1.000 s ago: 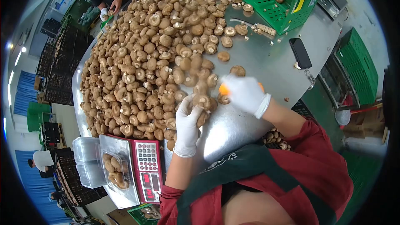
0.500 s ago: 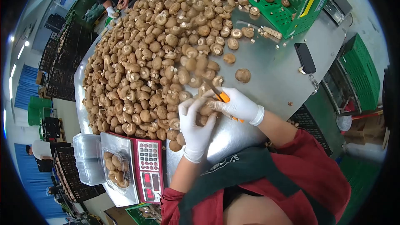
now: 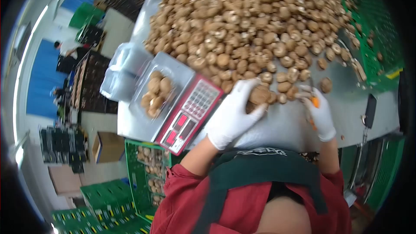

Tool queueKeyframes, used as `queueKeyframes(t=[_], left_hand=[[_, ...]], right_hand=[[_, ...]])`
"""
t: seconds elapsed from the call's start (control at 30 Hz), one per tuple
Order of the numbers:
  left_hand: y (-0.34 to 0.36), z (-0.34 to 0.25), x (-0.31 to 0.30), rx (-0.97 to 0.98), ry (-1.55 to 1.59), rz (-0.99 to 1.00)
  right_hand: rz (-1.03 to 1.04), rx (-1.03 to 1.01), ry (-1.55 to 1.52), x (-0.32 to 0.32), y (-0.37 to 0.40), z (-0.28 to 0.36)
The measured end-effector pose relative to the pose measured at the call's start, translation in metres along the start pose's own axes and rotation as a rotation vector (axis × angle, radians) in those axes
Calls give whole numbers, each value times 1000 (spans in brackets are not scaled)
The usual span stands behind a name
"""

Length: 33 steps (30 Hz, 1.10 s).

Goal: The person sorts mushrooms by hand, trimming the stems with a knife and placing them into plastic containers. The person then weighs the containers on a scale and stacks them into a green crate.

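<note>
My left hand point(image 3: 234, 115), in a white glove, curls around brown mushrooms point(image 3: 259, 95) at the near edge of a large mushroom heap point(image 3: 242, 26). Fingers and thumb hide part of what it holds. To the right, my gloved right hand point(image 3: 321, 113) is closed on a knife with an orange handle point(image 3: 315, 102); its blade is blurred and hard to make out. Between the hands a few loose mushrooms point(image 3: 284, 86) lie on the metal table point(image 3: 277, 128). Left of my left hand stands a red scale point(image 3: 190, 115), bearing a clear plastic tub point(image 3: 141, 104) with several mushrooms inside.
Stacked clear tubs point(image 3: 123, 67) stand beyond the scale. A green crate point(image 3: 372, 21) lies at the right with mushrooms in it, and a dark phone point(image 3: 370, 110) rests near the right edge. Below the table's left edge is a green crate point(image 3: 130, 164) of packed tubs.
The view has swung left, towards the scale. My hands, close together over the mushrooms before, have moved apart; the left holds mushrooms nearer the scale, and the right keeps the knife.
</note>
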<state>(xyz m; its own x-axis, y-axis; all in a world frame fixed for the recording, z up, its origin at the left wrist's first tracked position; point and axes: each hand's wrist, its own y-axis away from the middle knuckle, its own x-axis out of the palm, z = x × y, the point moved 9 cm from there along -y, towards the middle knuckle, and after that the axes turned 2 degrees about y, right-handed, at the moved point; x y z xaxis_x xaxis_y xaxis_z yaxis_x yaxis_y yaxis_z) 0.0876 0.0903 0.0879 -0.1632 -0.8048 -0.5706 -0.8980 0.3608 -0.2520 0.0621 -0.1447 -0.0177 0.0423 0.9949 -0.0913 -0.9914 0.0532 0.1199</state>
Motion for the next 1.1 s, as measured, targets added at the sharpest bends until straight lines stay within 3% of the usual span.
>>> queueKeyframes(t=[0.07, 0.13, 0.23, 0.3, 0.4, 0.43, 0.5, 0.6, 0.7, 0.73, 0.83, 0.87, 0.97, 1.1], left_hand=[[16, 6, -70, 44, -238, -252], [30, 20, -146, -24, -479, -432], [48, 52, -248, -216, -568, -594], [56, 80, -284, -348, -651, -571], [70, 147, -298, -485, -821, -247], [78, 156, -292, -515, -719, -208], [79, 151, -296, -322, -898, -238], [85, 152, -301, -642, -673, -306], [84, 150, -309, -499, -666, -274], [86, 145, -310, -535, -513, -311], [108, 166, -340, -487, -300, -482], [117, 169, -348, -500, -211, -533], [137, 170, -343, -588, 138, -614], [153, 187, -346, -516, 260, -650]], right_hand=[[-64, 88, -46, -26, 11, -19], [-132, 129, -53, -55, 26, -38], [-218, 180, -32, -90, 43, -60], [-272, 183, 19, -102, 50, -64], [-276, 167, 34, -104, 52, -63], [-274, 157, 39, -101, 51, -62], [-273, 170, 57, -93, 49, -58], [-241, 191, 88, -73, 40, -43], [-229, 100, 170, -51, 20, -41], [-232, 52, 205, -43, 14, -40], [-228, 6, 789, -17, 5, -28], [-292, -119, 890, -17, 4, -26], [-386, -174, 991, -15, 5, -26], [-354, -220, 1017, 1, 7, -22]])
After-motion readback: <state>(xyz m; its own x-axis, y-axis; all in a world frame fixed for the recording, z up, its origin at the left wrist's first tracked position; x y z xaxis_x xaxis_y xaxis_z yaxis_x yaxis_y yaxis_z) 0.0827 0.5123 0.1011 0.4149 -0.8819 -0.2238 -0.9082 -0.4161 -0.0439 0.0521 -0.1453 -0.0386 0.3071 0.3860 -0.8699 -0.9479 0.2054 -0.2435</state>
